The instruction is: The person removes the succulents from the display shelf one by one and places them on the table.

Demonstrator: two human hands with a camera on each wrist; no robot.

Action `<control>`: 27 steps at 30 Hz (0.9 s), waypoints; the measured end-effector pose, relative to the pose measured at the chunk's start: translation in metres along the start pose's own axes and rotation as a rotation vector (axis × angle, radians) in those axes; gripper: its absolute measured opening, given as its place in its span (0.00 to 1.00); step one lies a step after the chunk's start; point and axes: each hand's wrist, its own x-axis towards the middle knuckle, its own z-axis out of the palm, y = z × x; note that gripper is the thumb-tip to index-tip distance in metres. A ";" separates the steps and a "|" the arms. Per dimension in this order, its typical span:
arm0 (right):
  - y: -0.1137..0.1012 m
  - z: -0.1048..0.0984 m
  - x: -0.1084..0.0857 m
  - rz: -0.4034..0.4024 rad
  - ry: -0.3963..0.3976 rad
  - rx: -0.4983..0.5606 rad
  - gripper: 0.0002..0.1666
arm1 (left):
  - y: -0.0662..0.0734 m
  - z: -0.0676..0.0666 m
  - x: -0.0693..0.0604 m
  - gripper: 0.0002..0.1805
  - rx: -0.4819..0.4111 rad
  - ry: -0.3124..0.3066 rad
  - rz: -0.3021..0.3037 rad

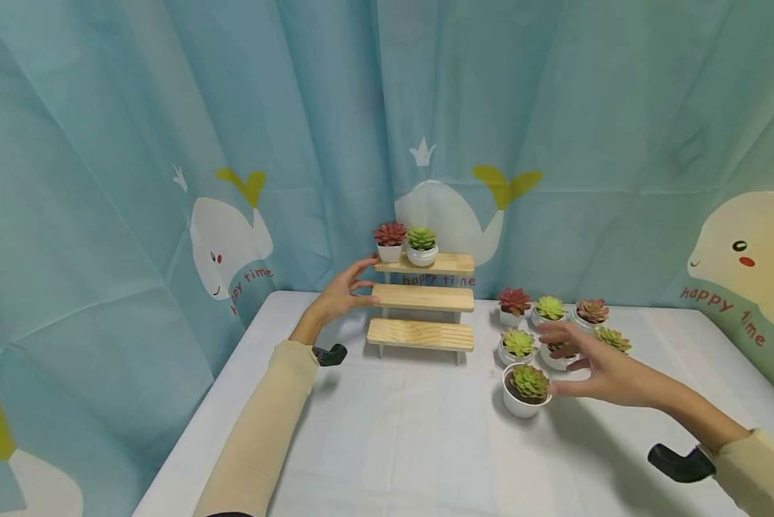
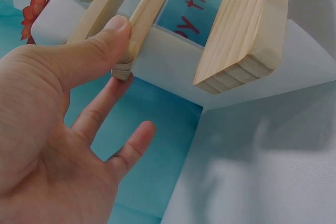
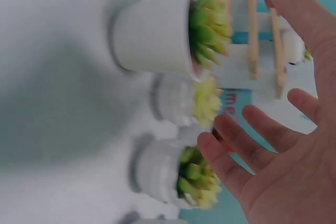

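A three-tier wooden display stand (image 1: 421, 333) stands at the back middle. My left hand (image 1: 342, 294) pinches the left end of its middle board (image 2: 152, 11), thumb above and a finger beneath. On the top board sit a red succulent (image 1: 390, 235) in a square white pot and a green succulent (image 1: 421, 240) in a round white pot. My right hand (image 1: 609, 370) is spread above the group at the right, holding nothing. Nearest to its thumb is a green succulent in a tapered white pot (image 1: 521, 406); whether they touch I cannot tell.
Several more potted succulents stand close together at the right, including a red one (image 1: 513, 301), a yellow-green one (image 1: 550, 308) and a pinkish one (image 1: 591, 311). A blue curtain (image 1: 335, 108) with whale prints hangs behind the white table (image 1: 387, 445).
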 end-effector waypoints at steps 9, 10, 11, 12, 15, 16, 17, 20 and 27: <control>-0.008 -0.031 0.012 -0.047 0.061 -0.083 0.47 | -0.002 -0.001 0.002 0.47 0.017 0.008 -0.004; -0.009 -0.034 0.013 -0.048 0.072 -0.087 0.47 | -0.002 -0.001 0.002 0.48 0.018 0.008 -0.003; -0.009 -0.036 0.014 -0.052 0.082 -0.088 0.46 | -0.002 0.000 0.002 0.47 0.018 0.009 -0.004; -0.010 -0.039 0.016 -0.052 0.088 -0.088 0.46 | -0.002 -0.001 0.002 0.47 0.018 0.009 -0.003; -0.011 -0.043 0.020 -0.056 0.109 -0.083 0.45 | -0.003 0.000 0.002 0.47 0.011 0.009 0.001; -0.011 -0.044 0.021 -0.059 0.116 -0.082 0.45 | -0.003 0.000 0.002 0.47 0.010 0.008 0.003; -0.011 -0.045 0.022 -0.065 0.120 -0.077 0.45 | -0.003 0.000 0.002 0.47 0.008 0.007 0.003; -0.009 -0.046 0.025 -0.081 0.141 -0.080 0.46 | -0.004 0.000 0.002 0.47 0.004 0.004 0.008; -0.009 -0.044 0.041 -0.100 0.166 -0.067 0.44 | -0.002 -0.001 0.001 0.46 0.000 -0.003 0.010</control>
